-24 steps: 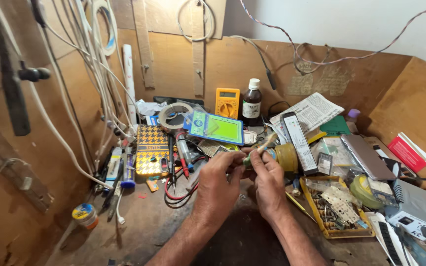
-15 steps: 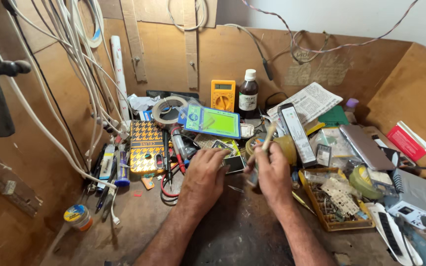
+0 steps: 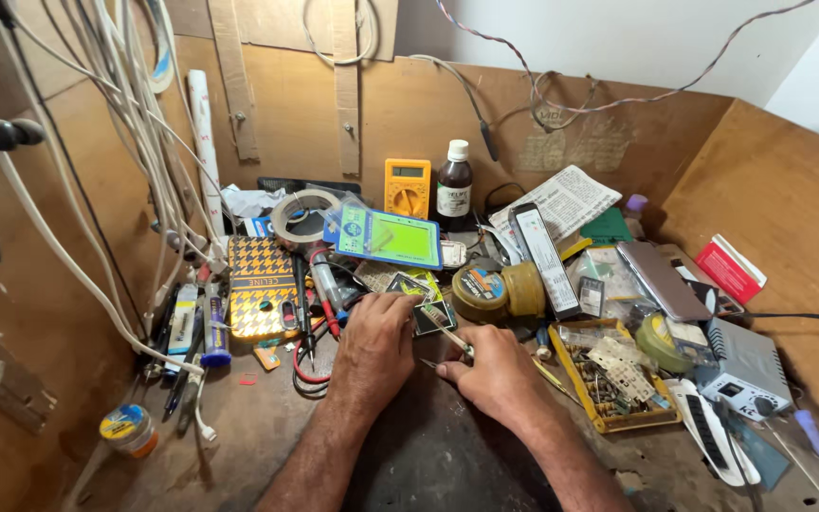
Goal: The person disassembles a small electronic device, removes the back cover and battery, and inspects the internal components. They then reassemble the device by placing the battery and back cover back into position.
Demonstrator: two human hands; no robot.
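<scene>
The right hand (image 3: 500, 374) pinches thin tweezers (image 3: 449, 334); the left hand (image 3: 376, 351) is curled over a small part, hidden. Keep both steady, low on the worktop (image 3: 409, 455).

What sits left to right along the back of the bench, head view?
White tube → tape roll → green-faced device → yellow multimeter → dark bottle → folded paper sheet → red box.

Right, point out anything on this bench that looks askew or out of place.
Nothing looks broken or spilled, but the bench is crowded. Loose white cables hang over the left corner, a folded paper lies tilted against the back wall, and tools pile around the left hand and right hand.
</scene>
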